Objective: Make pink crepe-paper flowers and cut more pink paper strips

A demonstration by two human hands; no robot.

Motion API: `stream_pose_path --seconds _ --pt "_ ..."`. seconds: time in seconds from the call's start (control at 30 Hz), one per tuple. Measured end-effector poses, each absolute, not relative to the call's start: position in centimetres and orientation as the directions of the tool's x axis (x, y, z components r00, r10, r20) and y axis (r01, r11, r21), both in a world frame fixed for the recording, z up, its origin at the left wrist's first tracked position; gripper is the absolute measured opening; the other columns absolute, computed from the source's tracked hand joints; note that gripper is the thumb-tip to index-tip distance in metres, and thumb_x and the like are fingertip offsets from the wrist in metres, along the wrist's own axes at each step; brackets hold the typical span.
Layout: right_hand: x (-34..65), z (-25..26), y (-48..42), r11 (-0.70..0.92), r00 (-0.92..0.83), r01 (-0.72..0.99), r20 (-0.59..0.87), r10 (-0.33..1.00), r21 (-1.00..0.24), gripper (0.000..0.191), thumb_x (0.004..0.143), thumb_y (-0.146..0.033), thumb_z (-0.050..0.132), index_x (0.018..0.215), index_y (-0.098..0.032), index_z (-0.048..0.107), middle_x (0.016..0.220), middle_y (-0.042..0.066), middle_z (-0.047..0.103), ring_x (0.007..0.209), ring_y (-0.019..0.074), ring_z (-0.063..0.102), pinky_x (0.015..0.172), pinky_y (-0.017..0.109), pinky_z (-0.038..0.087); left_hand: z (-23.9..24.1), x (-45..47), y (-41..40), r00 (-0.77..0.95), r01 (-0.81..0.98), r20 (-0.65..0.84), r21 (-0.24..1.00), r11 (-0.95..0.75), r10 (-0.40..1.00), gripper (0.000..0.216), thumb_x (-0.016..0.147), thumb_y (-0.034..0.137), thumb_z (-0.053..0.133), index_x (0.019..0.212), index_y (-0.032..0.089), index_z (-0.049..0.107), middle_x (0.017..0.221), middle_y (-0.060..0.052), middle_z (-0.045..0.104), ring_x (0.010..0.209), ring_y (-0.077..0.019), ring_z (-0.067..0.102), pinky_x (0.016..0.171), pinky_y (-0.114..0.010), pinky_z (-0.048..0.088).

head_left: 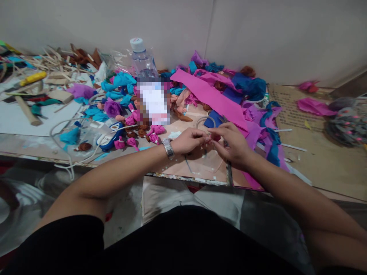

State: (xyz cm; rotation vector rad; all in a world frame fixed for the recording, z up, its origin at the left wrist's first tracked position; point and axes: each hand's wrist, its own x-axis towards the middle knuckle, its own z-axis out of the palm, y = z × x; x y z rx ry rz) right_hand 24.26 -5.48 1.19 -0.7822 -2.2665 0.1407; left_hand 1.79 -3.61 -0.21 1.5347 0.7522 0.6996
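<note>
My left hand point(189, 141), with a metal watch point(168, 148) on its wrist, is closed in a pinch over the front of the table. My right hand point(233, 144) meets it fingertip to fingertip, thumb and fingers bent inward. Between them is a small dark pink piece of crumpled paper point(215, 137), partly covered by the fingers. Just behind the hands lie a coil of pale wire point(204, 120) and a piece of dark blue paper point(213, 119). A long bright pink paper strip point(210, 99) stretches back from beside my right hand.
A water bottle point(143, 63) stands behind a blurred-out phone point(154, 101). Paper flowers point(112, 107) and a blue-and-white glue gun point(113, 136) with a looping cord lie left. Farther left are wooden sticks point(61, 63) and a yellow cutter point(33, 78). Cardboard point(304, 152) covers the right side.
</note>
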Motion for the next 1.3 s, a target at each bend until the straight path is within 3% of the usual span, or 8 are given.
stream_pose_path --seconds 0.43,0.57,0.73,0.97,1.13,1.3 --pt "24.9 0.7 -5.0 0.796 -0.526 0.527 0.621 0.582 -0.299 0.047 0.098 -0.028 0.072 0.144 -0.032 0.065 0.105 0.01 0.073 0.101 0.0291 0.067 0.084 0.047 0.062 -0.7 1.7 -3.6 0.627 0.168 0.088 0.955 -0.244 0.774 0.044 0.101 0.051 0.057 0.086 0.013 0.072 0.078 -0.003 0.069 0.073 -0.0128 0.06 0.072 -0.026 0.044" --pt "25.1 0.5 -4.8 0.775 -0.527 0.532 0.583 0.618 -0.34 0.043 0.098 -0.032 0.071 0.142 -0.032 0.068 0.114 0.012 0.072 0.107 0.0299 0.068 0.09 0.05 0.063 -0.4 1.6 -3.8 0.633 0.224 0.115 0.919 -0.324 0.765 0.044 0.103 0.049 0.053 0.081 0.015 0.068 0.075 -0.001 0.067 0.071 -0.0126 0.058 0.07 -0.026 0.042" --pt "25.1 0.3 -4.7 0.764 -0.539 0.529 0.549 0.639 -0.37 0.043 0.098 -0.035 0.072 0.141 -0.032 0.069 0.118 0.012 0.071 0.111 0.0289 0.069 0.092 0.048 0.063 -0.6 1.5 -4.0 0.606 0.331 0.133 0.854 -0.401 0.784 0.039 0.104 0.045 0.051 0.089 0.014 0.071 0.078 -0.003 0.069 0.072 -0.0147 0.059 0.071 -0.027 0.041" --pt "25.0 0.9 -4.7 0.807 -0.62 0.444 0.517 0.59 -0.389 0.054 0.098 -0.042 0.071 0.148 -0.025 0.059 0.129 0.015 0.075 0.115 0.0329 0.069 0.1 0.053 0.058 -0.2 1.5 -4.2 0.652 0.278 0.247 0.802 -0.528 0.717 0.035 0.106 0.04 0.047 0.093 0.016 0.069 0.08 -0.002 0.068 0.075 -0.0151 0.059 0.075 -0.028 0.042" --pt "25.3 1.1 -4.9 0.707 -0.572 0.463 0.429 0.699 -0.535 0.036 0.105 -0.037 0.057 0.139 -0.025 0.065 0.129 0.012 0.077 0.114 0.0299 0.074 0.098 0.048 0.057 0.1 1.3 -4.1 0.664 0.32 0.293 0.72 -0.616 0.688 0.036 0.108 0.041 0.045 0.094 0.018 0.068 0.086 -0.004 0.069 0.08 -0.0177 0.06 0.077 -0.029 0.041" --pt "25.2 1.0 -4.9 0.675 -0.555 0.476 0.402 0.728 -0.565 0.027 0.102 -0.035 0.061 0.124 -0.023 0.069 0.115 0.01 0.08 0.1 0.0284 0.076 0.087 0.043 0.058 0.2 1.2 -4.1 0.659 0.322 0.264 0.747 -0.582 0.704 0.037 0.108 0.042 0.043 0.096 0.018 0.068 0.084 -0.003 0.068 0.079 -0.017 0.059 0.076 -0.029 0.04"
